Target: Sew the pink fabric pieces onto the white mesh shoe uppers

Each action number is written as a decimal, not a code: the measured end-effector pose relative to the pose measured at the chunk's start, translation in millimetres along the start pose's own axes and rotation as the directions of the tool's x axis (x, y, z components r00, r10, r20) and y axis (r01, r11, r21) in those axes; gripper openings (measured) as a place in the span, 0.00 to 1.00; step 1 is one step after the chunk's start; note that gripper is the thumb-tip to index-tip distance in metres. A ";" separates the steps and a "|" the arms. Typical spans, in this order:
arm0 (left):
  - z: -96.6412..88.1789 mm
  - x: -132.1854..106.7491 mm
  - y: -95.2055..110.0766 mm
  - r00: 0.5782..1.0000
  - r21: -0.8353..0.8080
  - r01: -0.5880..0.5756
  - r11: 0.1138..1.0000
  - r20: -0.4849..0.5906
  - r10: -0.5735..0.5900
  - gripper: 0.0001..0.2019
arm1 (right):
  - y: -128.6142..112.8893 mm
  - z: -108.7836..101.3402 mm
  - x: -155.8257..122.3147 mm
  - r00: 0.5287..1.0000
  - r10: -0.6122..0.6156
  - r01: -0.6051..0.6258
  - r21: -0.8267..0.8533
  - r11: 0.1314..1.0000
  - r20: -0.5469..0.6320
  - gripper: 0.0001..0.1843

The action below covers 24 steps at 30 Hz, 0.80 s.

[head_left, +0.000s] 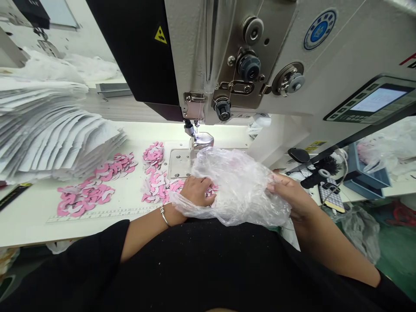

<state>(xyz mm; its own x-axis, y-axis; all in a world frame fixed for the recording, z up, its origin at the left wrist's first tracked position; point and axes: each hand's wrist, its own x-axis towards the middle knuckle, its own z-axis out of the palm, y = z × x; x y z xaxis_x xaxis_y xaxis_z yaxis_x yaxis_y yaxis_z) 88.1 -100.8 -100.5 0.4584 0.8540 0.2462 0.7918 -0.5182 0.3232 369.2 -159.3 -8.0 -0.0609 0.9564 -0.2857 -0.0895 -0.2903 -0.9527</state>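
A thin clear plastic bag [240, 186] lies bunched at the front of the sewing machine bed, a faint pink showing through its top. My right hand [282, 188] pinches its right side. The bag's left edge lies across my left wrist, below a bracelet. On the table, my left hand [197, 191] curls over small pink and white curved cut pieces [159, 186], some of them showing between thumb and fingers. Its fingertips point toward the bag. Further pink pieces [86, 197] lie in loose heaps to the left.
The sewing machine's needle and presser foot [196, 130] stand just beyond the bag. A tall stack of white sheets [55, 130] fills the left side. A ruler strip [107, 214] runs along the front edge. At right are a blue bin [367, 173] and a control screen [378, 99].
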 end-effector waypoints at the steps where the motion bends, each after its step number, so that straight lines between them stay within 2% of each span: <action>1: 0.3 1.8 0.2 1.000 0.017 0.001 1.000 -0.001 -0.001 0.12 | -2.9 1.2 -1.1 1.000 -0.011 0.012 0.048 0.999 -0.029 0.19; 4: 0.0 4.6 -1.8 1.000 0.041 -0.003 0.999 -0.001 0.003 0.13 | -9.5 6.9 -4.3 0.992 -0.055 0.064 0.075 0.995 -0.113 0.18; 8: -0.6 3.8 -4.8 1.000 0.064 0.001 0.998 -0.023 0.001 0.12 | -18.9 9.2 -9.3 0.970 -0.160 0.162 -0.006 0.987 -0.184 0.16; 14: 2.9 3.7 -2.7 0.996 0.103 0.042 0.994 -0.082 -0.034 0.16 | -31.0 11.5 -7.5 0.950 -0.290 0.274 -0.129 0.953 -0.121 0.13; 20: 3.0 5.5 -3.0 0.997 0.098 -0.066 0.993 0.042 0.062 0.13 | -38.4 29.3 -6.4 0.946 -0.315 0.305 -0.123 0.944 -0.077 0.13; 24: 0.6 5.0 -2.7 1.000 0.063 -0.015 0.998 -0.005 0.015 0.11 | -47.9 23.0 -14.4 0.925 -0.372 0.358 -0.162 0.920 -0.070 0.15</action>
<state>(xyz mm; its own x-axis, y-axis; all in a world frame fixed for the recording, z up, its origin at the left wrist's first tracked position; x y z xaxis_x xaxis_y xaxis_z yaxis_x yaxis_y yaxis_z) 88.5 -95.2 -100.7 0.4683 0.8457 0.2561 0.8087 -0.5270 0.2614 351.5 -159.9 44.1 0.0466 0.9954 0.0832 0.0568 0.0805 -0.9951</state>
